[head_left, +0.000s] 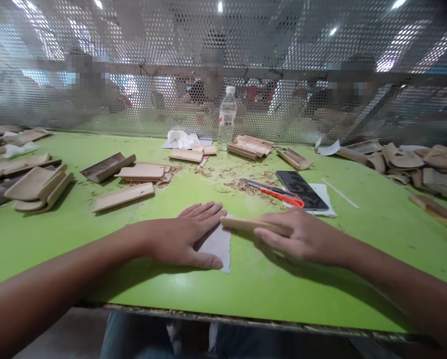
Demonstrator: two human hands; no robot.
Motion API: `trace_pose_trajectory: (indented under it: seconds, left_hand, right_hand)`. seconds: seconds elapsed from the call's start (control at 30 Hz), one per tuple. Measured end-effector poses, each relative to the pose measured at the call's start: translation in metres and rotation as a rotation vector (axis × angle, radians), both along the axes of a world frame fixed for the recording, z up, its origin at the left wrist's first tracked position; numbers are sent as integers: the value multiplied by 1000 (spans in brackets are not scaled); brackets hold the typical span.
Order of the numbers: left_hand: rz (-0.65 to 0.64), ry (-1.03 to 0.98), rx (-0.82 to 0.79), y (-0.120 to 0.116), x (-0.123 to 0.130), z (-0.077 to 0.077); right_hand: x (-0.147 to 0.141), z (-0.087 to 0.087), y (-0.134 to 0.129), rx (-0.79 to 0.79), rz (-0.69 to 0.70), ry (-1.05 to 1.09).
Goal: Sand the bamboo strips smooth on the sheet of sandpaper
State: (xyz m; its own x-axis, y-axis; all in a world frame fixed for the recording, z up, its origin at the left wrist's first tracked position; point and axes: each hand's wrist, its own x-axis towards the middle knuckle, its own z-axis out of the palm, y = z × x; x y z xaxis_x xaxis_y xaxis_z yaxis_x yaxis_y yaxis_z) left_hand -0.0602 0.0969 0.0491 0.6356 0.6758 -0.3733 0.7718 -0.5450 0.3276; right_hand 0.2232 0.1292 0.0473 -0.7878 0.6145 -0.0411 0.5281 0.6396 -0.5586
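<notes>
My left hand (182, 237) lies flat with its fingers stretched out, pressing a small white sheet of paper (220, 245) against the green table. Most of that sheet's left side is hidden under the palm. My right hand (298, 234) is closed around a slim, light-brown bamboo strip (241, 224). The strip's free end points left and reaches the paper's upper right edge, close to my left fingertips. Beyond my right hand lie a knife with an orange handle (283, 194) and a black phone (301, 189), which partly covers another white paper (324, 197).
Curved bamboo pieces (139, 171) lie at the middle left, with stacks (40, 187) farther left and a heap (406, 159) at right. Shavings (245, 187) litter the middle. A water bottle (227, 117) stands by the perforated screen (163, 75); blurred people sit behind it.
</notes>
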Motion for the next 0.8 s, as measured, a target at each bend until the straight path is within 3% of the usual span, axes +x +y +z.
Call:
trace_pose_trajectory:
  seconds: [0.07, 0.2, 0.33, 0.5, 0.63, 0.8]
  left_hand:
    - [3, 3, 1, 0, 0, 0]
    - [-16, -3, -22, 1, -1, -1]
    - [-12, -21, -1, 1, -2, -2]
    - [-14, -11, -19, 0, -1, -1]
    - [-11, 1, -8, 0, -1, 1]
    - [-26, -15, -8, 0, 0, 1]
  right_hand:
    - [-1, 0, -1, 1, -14, 15]
    - [-2, 0, -3, -193, 102, 26]
    - [-2, 1, -4, -16, -23, 33]
    - [-1, 3, -6, -205, 109, 16]
    - [1, 1, -1, -10, -27, 17]
    - [3, 0, 7, -134, 21, 7]
